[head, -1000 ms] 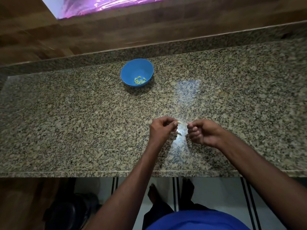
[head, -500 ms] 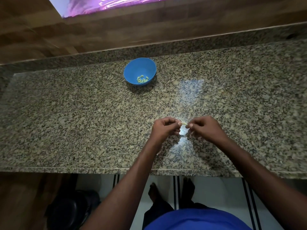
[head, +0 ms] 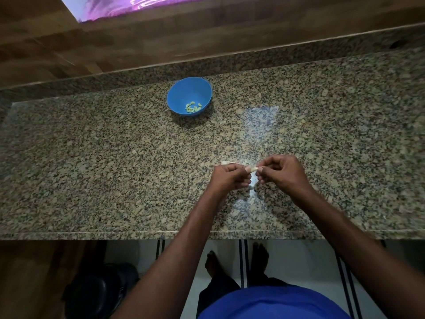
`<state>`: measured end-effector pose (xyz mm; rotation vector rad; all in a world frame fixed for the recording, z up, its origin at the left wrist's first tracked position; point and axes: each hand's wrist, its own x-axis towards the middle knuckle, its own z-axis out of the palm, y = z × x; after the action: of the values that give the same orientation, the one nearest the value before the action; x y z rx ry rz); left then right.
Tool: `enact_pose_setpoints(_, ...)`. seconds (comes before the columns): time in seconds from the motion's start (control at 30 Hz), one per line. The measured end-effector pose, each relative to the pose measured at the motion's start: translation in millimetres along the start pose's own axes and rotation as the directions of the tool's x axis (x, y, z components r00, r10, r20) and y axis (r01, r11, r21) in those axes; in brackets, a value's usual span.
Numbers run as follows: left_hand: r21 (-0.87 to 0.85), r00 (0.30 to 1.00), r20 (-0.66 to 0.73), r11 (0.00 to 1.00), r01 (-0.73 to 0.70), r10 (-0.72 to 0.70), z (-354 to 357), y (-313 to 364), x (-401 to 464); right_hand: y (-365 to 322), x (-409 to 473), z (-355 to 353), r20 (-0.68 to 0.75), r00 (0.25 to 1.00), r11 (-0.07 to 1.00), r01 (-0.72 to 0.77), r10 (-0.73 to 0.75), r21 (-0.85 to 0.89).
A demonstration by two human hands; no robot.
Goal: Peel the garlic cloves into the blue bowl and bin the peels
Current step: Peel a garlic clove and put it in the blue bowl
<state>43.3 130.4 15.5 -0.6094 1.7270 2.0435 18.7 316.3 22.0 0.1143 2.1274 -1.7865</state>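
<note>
Two hands meet over the near counter [head: 92, 169]: a garlic clove [head: 253, 169] is pinched between left hand [head: 230, 178] and right hand [head: 281, 172]. Peeled cloves [head: 193, 107] are seen in the far blue bowl [head: 189, 88].

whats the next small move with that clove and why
Probably keep pulling the skin off: both the left hand and right hand pinch the garlic clove between them, while the blue bowl with peeled cloves sits well away.

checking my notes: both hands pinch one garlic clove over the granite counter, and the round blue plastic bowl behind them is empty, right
Not quite: the round blue plastic bowl holds several peeled cloves, as the head view shows. Both hands, left hand and right hand, do pinch one garlic clove.
</note>
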Motion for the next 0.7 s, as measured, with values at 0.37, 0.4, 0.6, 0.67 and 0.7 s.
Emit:
enact_pose_setpoints(0.37, -0.077, 1.000, 0.021, 0.997, -0.015, 0.017, 5.7, 3.3, -4.9, 5.0, -1.5, -4.0, 0.008, 0.996, 0.988, -0.086, 0.085, 0.126)
enact_pose_setpoints(0.4, -0.062, 0.999, 0.024, 0.997, -0.044, 0.046, 6.5, 4.4, -5.5, 4.5, -1.6, -3.1, -0.008, 0.998, 0.997, -0.055, 0.056, 0.060)
enact_pose_setpoints(0.6, 0.168, 0.982, 0.026, 0.967, -0.190, 0.188, 5.7, 8.5, -2.9, 0.5, 0.6, -0.4, -0.034, 0.999, 0.997, -0.005, 0.002, -0.072)
enact_pose_setpoints(0.67, 0.166, 0.984, 0.031, 0.970, -0.179, 0.176, 4.5, 8.1, -0.9, 1.1, 0.7, -2.1, -0.017, 1.000, 0.999, -0.019, 0.019, -0.038)
enact_pose_setpoints(0.7, 0.151, 0.986, 0.034, 0.975, -0.165, 0.161, 3.8, 7.9, -0.4, 0.8, 0.5, -2.9, -0.006, 1.000, 0.999, -0.025, 0.025, -0.022)
